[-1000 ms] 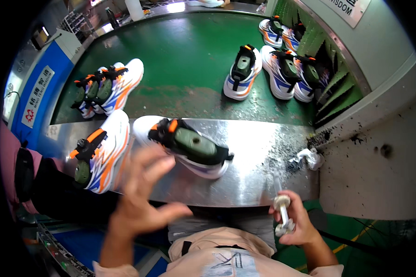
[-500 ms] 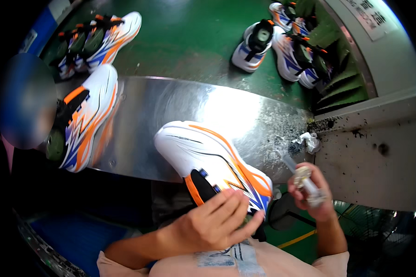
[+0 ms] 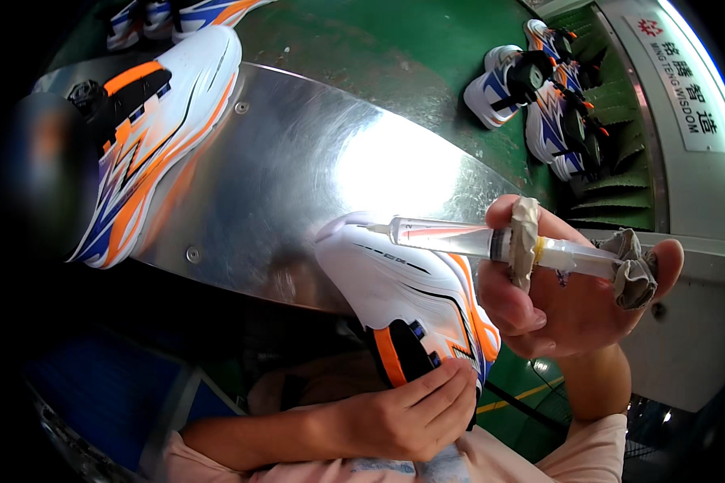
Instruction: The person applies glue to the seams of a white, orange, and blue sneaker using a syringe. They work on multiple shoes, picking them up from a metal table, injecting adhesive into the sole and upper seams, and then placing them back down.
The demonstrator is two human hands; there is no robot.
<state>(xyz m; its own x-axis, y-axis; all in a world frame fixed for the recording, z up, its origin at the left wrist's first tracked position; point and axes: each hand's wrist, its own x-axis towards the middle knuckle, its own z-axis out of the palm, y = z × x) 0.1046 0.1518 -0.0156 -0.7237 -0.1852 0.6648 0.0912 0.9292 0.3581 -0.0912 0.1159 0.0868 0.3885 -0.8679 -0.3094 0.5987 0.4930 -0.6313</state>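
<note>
Head view, looking down: the right hand is closed around a clear syringe, fingers wrapped over the barrel where a band of tape circles it, and the thumb set against a rag-wrapped plunger end. The needle tip points left and sits just above the white toe of a sneaker. This white shoe with orange and blue stripes lies at the near edge of the shiny metal table, its heel hanging past that edge toward the person. The left hand is clamped on the heel, fingers curled over the orange and black collar.

A second sneaker of the same colours rests on the table's left end, well apart from the first. Beyond the far edge, on a green floor, more sneakers stand in a group at the right, and others show at the top left.
</note>
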